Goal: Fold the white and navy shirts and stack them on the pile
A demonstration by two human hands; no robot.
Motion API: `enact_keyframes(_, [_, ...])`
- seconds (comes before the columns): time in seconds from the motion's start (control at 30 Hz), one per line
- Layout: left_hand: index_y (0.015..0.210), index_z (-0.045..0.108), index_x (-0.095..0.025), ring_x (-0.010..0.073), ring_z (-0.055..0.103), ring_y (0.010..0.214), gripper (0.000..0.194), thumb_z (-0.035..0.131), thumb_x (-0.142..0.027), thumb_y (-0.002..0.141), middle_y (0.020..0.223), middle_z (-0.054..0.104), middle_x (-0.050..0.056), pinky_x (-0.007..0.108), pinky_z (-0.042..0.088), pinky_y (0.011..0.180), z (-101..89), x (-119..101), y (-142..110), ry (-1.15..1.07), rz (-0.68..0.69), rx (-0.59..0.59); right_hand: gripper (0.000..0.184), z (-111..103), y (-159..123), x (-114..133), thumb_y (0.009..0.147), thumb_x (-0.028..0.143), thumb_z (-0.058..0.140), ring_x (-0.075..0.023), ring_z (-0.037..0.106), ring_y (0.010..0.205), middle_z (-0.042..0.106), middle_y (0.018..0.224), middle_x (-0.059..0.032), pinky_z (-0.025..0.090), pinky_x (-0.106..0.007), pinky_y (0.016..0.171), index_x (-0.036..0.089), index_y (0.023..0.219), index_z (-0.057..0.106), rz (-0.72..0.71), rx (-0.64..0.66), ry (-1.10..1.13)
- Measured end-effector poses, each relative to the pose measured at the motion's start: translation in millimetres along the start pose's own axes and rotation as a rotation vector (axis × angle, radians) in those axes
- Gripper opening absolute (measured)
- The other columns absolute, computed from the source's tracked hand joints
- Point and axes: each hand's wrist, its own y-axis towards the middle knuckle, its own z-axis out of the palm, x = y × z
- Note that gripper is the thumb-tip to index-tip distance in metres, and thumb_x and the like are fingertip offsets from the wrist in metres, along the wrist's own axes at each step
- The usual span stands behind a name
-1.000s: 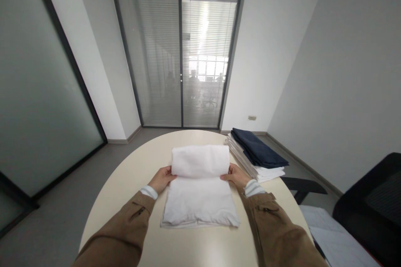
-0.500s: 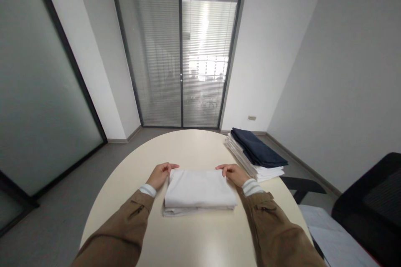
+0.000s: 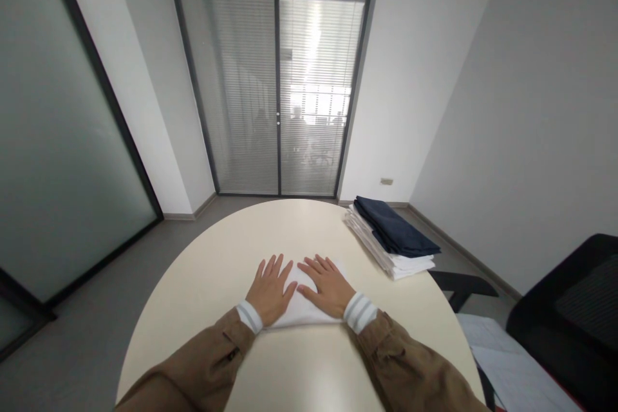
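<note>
A folded white cloth [image 3: 309,314] lies flat on the round cream table [image 3: 299,225], largely covered by my hands. My left hand [image 3: 271,291] rests palm down on its left part with the fingers spread. On its right part my right hand [image 3: 328,284] lies flat too, fingers apart. The two thumbs point toward each other near the cloth's middle, with a small gap between them. Neither hand grips anything.
At the table's right rear edge stands a stack of folded white cloths [image 3: 371,244] with folded dark blue cloth [image 3: 396,226] on top. A black chair [image 3: 574,309] is at the right, with white sheets [image 3: 506,354] on its seat. Glass doors [image 3: 277,90] stand beyond the table.
My hands have let go of the cloth's far corners and moved inward onto its top. The fingers have gone from pinching to spread flat. The cloth looks flatter now.
</note>
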Motion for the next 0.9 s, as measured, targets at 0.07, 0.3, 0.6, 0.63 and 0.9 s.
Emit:
enact_keyframes(0.07, [0.146, 0.049, -0.019, 0.0372, 0.029, 0.145, 0.055, 0.044, -0.044, 0.097, 0.154, 0.039, 0.017, 0.06, 0.015, 0.118, 4.0, 2, 0, 0.032, -0.026, -0.025, 0.069, 4, 0, -7, 0.093, 0.069, 0.038, -0.0351, 0.025, 0.147, 0.038, 0.156, -0.0078, 0.009, -0.055, 0.12, 0.029, 0.149, 0.044, 0.023, -0.012, -0.034])
enact_keyframes(0.3, [0.147, 0.047, -0.021, 0.0384, 0.023, 0.147, 0.059, 0.042, -0.05, 0.096, 0.156, 0.036, 0.017, 0.062, 0.016, 0.116, 3.7, 1, 2, 0.0, -0.095, -0.001, 0.066, 8, 2, -17, 0.095, 0.068, 0.034, -0.0319, 0.03, 0.144, 0.04, 0.155, -0.0077, 0.009, -0.052, 0.119, 0.029, 0.148, 0.045, 0.071, -0.054, -0.073])
enact_keyframes(0.6, [0.14, 0.051, -0.006, 0.0364, 0.038, 0.139, 0.062, 0.043, -0.048, 0.096, 0.145, 0.046, 0.025, 0.051, 0.029, 0.113, 4.1, 18, 7, -0.035, -0.304, -0.105, 0.058, 17, 4, -38, 0.098, 0.053, 0.035, -0.0301, 0.039, 0.138, 0.051, 0.145, -0.0137, 0.024, -0.047, 0.116, 0.016, 0.138, 0.055, 0.301, -0.257, -0.059])
enact_keyframes(0.63, [0.137, 0.053, -0.005, 0.036, 0.044, 0.133, 0.06, 0.045, -0.047, 0.095, 0.137, 0.052, 0.025, 0.05, 0.032, 0.112, 4.2, 23, 7, -0.048, -0.343, -0.129, 0.058, 18, 3, -43, 0.097, 0.051, 0.038, -0.0311, 0.041, 0.136, 0.052, 0.143, -0.016, 0.028, -0.046, 0.114, 0.013, 0.136, 0.055, 0.365, -0.298, -0.053])
enact_keyframes(0.9, [0.118, 0.059, -0.014, 0.0266, 0.059, 0.114, 0.046, 0.066, -0.035, 0.078, 0.119, 0.064, 0.013, 0.041, 0.041, 0.106, 1.3, 41, 12, -0.816, -0.399, -0.303, 0.051, 17, 0, -75, 0.082, 0.046, 0.061, -0.0322, 0.053, 0.122, 0.063, 0.124, -0.0151, 0.037, -0.049, 0.108, 0.015, 0.122, 0.06, 0.415, -0.426, 0.213])
